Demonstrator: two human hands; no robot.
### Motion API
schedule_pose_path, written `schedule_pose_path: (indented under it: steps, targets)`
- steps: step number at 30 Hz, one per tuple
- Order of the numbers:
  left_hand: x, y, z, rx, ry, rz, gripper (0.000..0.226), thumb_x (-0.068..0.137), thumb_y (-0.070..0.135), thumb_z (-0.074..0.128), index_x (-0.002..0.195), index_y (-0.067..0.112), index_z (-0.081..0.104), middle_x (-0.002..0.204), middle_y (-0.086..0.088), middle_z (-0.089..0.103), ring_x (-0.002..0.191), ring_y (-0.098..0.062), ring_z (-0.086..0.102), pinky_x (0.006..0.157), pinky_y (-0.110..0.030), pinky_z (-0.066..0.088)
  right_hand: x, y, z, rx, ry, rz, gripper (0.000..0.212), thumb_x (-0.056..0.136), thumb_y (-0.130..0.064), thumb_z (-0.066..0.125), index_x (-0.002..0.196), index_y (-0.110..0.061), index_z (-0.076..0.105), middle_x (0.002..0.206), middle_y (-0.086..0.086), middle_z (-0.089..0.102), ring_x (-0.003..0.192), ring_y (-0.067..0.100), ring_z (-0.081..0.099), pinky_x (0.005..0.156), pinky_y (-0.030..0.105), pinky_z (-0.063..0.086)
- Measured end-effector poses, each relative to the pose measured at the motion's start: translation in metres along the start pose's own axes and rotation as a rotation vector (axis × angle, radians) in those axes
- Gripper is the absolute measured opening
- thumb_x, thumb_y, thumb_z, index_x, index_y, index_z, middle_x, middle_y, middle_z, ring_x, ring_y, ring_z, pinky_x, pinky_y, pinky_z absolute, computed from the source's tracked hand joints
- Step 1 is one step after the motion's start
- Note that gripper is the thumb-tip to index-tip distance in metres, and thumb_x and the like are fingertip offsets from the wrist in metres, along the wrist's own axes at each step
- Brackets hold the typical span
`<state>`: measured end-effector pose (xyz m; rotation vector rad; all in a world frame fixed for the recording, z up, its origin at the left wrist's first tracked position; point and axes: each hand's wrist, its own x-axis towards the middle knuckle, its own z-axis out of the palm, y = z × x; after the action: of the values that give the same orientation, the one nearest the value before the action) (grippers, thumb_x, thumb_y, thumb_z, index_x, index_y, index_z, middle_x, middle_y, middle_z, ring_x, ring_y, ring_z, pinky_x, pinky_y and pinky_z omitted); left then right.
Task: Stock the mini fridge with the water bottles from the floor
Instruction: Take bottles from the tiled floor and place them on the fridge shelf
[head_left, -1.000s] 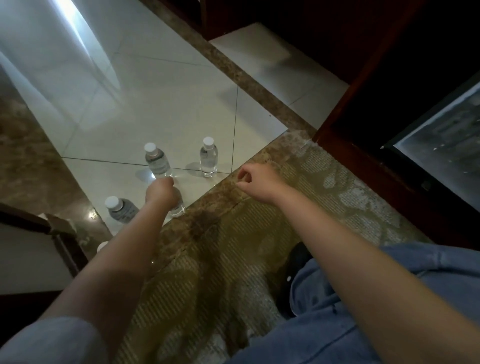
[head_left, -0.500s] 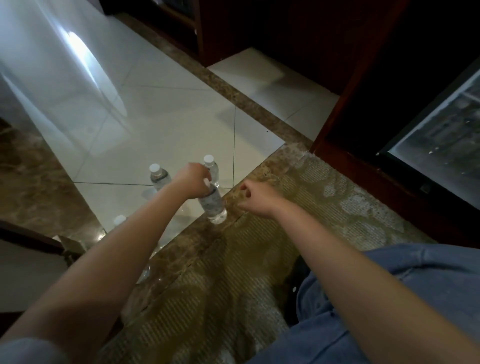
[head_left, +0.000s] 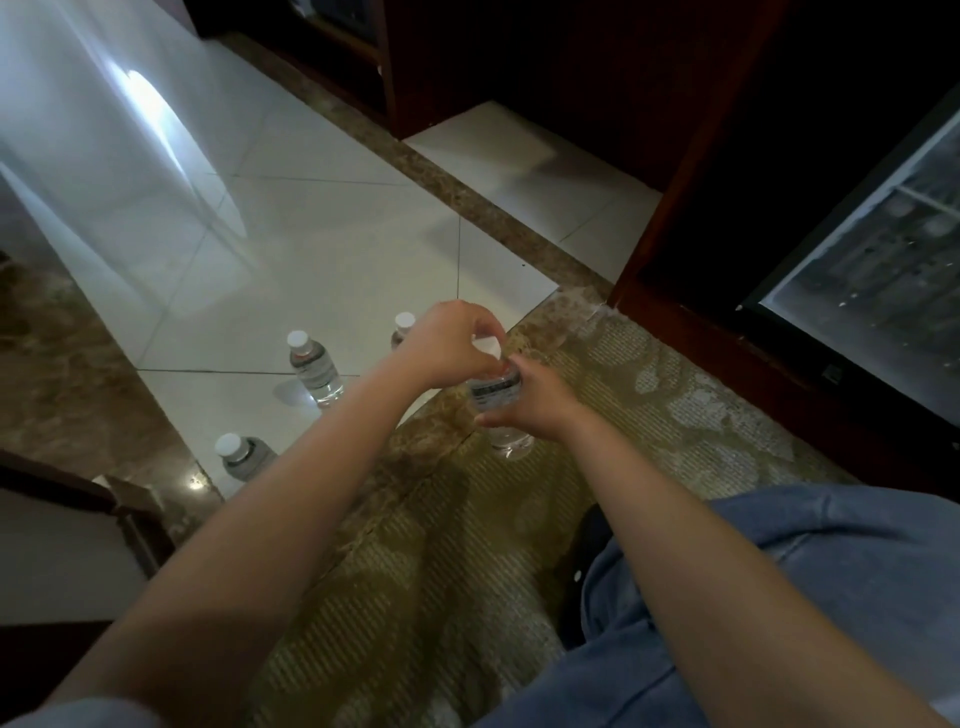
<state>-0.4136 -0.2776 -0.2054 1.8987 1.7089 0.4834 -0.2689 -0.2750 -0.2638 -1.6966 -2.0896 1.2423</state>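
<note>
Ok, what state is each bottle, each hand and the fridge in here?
held bottle: capped, upright, gripped by both hands
left hand: grips the held bottle's top
right hand: wraps round its body
middle bottle: capped, standing, untouched
far bottle: capped, standing, partly behind the left hand
near bottle: capped, standing, partly hidden
mini fridge: door open or shut, cannot tell
</note>
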Motion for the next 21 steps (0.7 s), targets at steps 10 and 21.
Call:
schedule_pose_path:
  steps: [10,21]
  targets:
    - [-0.037,-0.103,0.012,-0.615,0.502,-0.573,0.033,0.093,0.035,0.051,0.107,0.007,0.063,0.098,-0.005,0.063,0.094,-0.020,0.058,0.079,-0.032,0.045,0.011,-0.040,0.048,0.056,-0.041,0.006,0.064,0.065,-0.031,0.084,0.120,-0.018,0.054,0.115,0.001,0.064,0.104,0.020,0.062,0.090,0.039,0.052]
    - [-0.088,-0.238,0.016,-0.069,0.271,-1.080,0.057,0.088,0.033,0.057,0.135,0.006,0.043,0.138,-0.018,0.041,0.125,-0.037,0.038,0.097,-0.046,0.039,0.024,-0.075,0.089,-0.020,-0.094,-0.029,0.067,0.065,-0.035,0.084,0.121,-0.018,0.052,0.119,0.000,0.062,0.108,0.021,0.060,0.093,0.043,0.051]
